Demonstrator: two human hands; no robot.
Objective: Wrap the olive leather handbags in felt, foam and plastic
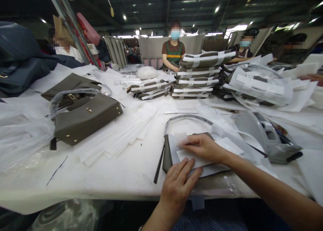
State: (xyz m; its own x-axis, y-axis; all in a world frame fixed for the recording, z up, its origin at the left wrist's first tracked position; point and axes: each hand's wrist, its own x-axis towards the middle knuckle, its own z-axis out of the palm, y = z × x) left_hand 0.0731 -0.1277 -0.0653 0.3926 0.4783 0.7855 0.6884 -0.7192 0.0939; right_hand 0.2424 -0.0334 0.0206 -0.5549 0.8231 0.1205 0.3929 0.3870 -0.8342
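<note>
A dark olive handbag [167,158] lies on its side at the table's front, mostly covered by white sheets [198,159]. Its handle [188,118], wrapped in clear plastic, arches behind it. With the fingers stretched out, my left hand [179,179] rests on the sheets along the bag's near edge. Above it, my right hand [205,148] pinches a small translucent white piece [181,138] over the covered bag; its exact material cannot be made out. A dark strap [158,162] hangs off the bag's left side.
Left of me stand more olive handbags [88,118] and a fan of white paper sheets [121,140]. To the right sits a grey tape dispenser [270,137]. Stacked wrapped bags [195,81] rise at the back. Beyond the table, a co-worker [174,51] stands facing this way.
</note>
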